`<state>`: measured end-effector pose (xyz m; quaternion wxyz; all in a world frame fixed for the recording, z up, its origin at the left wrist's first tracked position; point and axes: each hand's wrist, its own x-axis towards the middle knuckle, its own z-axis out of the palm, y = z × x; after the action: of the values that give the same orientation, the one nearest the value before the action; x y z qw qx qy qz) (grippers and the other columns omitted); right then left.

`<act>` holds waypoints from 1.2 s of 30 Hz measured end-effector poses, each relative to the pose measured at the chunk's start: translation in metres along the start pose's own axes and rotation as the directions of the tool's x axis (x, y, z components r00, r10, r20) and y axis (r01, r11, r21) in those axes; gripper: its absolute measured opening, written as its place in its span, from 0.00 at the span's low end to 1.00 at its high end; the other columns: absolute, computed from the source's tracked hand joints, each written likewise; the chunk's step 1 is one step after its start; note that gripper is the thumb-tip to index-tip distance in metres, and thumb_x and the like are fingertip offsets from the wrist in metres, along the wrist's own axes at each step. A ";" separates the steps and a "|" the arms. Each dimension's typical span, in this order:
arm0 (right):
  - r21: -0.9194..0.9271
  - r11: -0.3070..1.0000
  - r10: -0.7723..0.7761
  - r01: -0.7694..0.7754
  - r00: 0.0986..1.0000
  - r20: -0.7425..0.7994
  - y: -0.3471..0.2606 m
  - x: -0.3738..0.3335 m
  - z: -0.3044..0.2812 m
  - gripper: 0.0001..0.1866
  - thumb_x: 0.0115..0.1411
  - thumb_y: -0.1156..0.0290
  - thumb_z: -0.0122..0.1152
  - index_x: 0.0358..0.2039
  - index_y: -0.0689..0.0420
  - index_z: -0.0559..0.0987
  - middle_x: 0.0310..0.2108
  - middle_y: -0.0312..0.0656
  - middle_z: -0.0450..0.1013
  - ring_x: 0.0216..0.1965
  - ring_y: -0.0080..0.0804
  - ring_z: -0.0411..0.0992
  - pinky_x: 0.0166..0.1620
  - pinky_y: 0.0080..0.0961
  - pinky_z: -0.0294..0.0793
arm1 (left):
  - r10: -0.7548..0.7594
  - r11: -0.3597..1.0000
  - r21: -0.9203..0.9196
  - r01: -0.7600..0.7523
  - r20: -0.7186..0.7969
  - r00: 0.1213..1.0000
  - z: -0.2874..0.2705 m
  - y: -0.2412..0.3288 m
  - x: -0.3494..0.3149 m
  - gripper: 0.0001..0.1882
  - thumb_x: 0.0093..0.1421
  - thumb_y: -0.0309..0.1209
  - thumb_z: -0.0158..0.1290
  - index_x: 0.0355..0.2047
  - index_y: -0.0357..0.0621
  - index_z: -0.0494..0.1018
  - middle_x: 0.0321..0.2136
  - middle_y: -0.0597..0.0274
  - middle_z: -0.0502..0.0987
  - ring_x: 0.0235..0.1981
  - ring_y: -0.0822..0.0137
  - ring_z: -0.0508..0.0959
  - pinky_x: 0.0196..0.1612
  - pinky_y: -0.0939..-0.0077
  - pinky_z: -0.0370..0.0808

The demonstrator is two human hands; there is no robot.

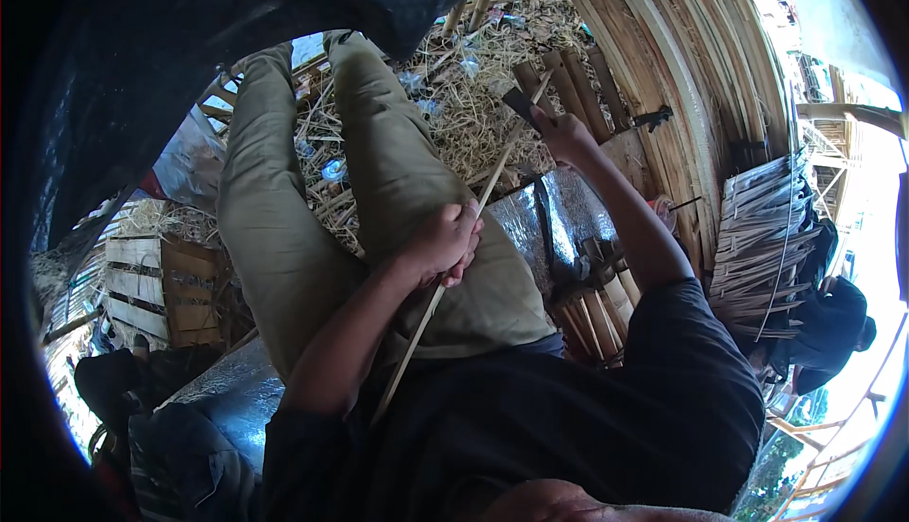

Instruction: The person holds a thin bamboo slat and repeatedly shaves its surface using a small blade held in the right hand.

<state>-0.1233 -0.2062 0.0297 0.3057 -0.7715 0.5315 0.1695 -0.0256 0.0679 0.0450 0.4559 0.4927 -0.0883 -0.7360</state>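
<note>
A long thin bamboo strip [495, 174] slants across my right thigh, from near my waist up past my right hand. My left hand [449, 244] is closed around its middle, resting on the thigh. Farther up and to the right, my right hand [566, 138] is closed on a knife with a broad dark blade [520, 105]; its handle is hidden in the fist. The blade lies beside the strip's far part; whether they touch I cannot tell.
Long split bamboo lengths [677, 68] are stacked at the right, by a bundle of thin slats [762, 247]. Shavings and litter [454, 110] cover the ground past my legs. A slatted wooden crate [137, 281] stands at left. Another person in dark clothing [828, 333] is at far right.
</note>
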 end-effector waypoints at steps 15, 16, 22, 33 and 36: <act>0.111 0.993 -0.028 0.026 1.000 0.012 -0.002 -0.022 0.018 0.40 0.66 0.36 0.42 0.19 0.65 0.73 0.08 0.40 0.65 0.09 0.31 0.67 0.15 0.30 0.68 | -0.003 0.999 -0.041 0.003 0.019 1.000 0.002 0.000 -0.002 0.22 0.72 0.49 0.34 0.29 0.46 0.60 0.09 0.72 0.56 0.05 0.79 0.58 0.04 0.80 0.58; 0.129 0.991 -0.042 0.044 0.999 -0.024 -0.003 -0.022 0.013 0.39 0.66 0.36 0.43 0.19 0.65 0.73 0.08 0.41 0.65 0.09 0.32 0.67 0.16 0.31 0.67 | 0.000 1.000 0.007 0.000 -0.003 1.000 0.004 0.000 -0.003 0.21 0.72 0.49 0.34 0.29 0.46 0.60 0.09 0.72 0.56 0.05 0.79 0.58 0.04 0.80 0.58; -0.009 0.999 -0.029 0.030 0.992 0.119 -0.013 -0.038 0.020 0.40 0.65 0.36 0.43 0.28 0.67 0.79 0.16 0.46 0.73 0.17 0.33 0.73 0.22 0.35 0.72 | -0.010 1.000 -0.024 0.010 -0.010 1.000 0.004 0.002 -0.002 0.22 0.72 0.48 0.34 0.28 0.46 0.60 0.09 0.72 0.56 0.05 0.79 0.59 0.04 0.80 0.59; 0.148 0.988 0.033 -0.040 0.998 0.052 0.002 -0.038 0.018 0.35 0.66 0.39 0.45 0.28 0.65 0.75 0.12 0.41 0.68 0.13 0.32 0.71 0.18 0.32 0.69 | 0.019 0.998 0.064 -0.018 -0.021 1.000 0.009 -0.002 -0.009 0.22 0.72 0.49 0.33 0.28 0.46 0.60 0.09 0.72 0.56 0.05 0.79 0.58 0.04 0.79 0.58; 0.179 0.982 0.041 -0.067 0.989 0.145 0.000 -0.048 0.025 0.36 0.66 0.39 0.45 0.27 0.66 0.75 0.11 0.40 0.66 0.12 0.31 0.70 0.18 0.32 0.69 | 0.003 0.999 0.055 -0.002 -0.030 1.000 0.009 0.000 -0.006 0.22 0.72 0.49 0.33 0.29 0.46 0.60 0.09 0.72 0.56 0.05 0.78 0.58 0.04 0.79 0.58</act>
<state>-0.1400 -0.1555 0.0385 0.4075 -0.7114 0.5429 0.1821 -0.0329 0.0697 0.0532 0.4444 0.5160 -0.1020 -0.7252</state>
